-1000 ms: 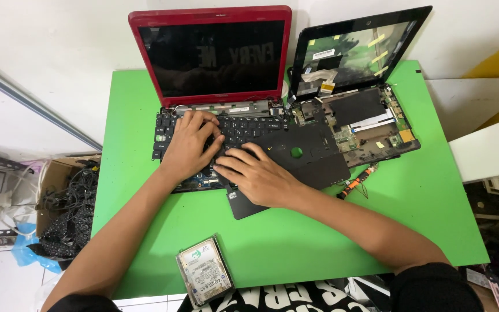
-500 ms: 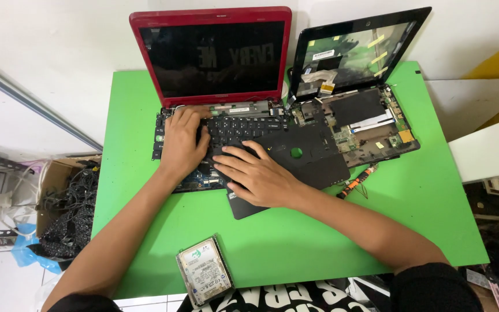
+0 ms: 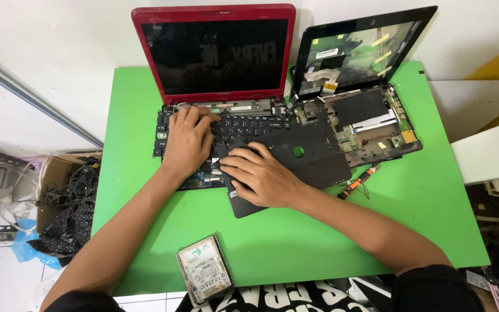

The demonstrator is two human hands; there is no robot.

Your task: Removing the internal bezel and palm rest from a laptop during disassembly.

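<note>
Red laptop (image 3: 215,58) stood at the counter's (image 3: 295,242) back; our left hand (image 3: 189,141) pressed flat on its keyboard (image 3: 249,124), our right hand (image 3: 261,173) lay flat on the black panel (image 3: 313,153) just beside it.

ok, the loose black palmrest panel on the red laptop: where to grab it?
Probably by the near corner of the black palmrest panel, coming from the person's side. That corner juts off the red laptop onto the green table, free of the right hand. The left hand lies on the keyboard.
</note>
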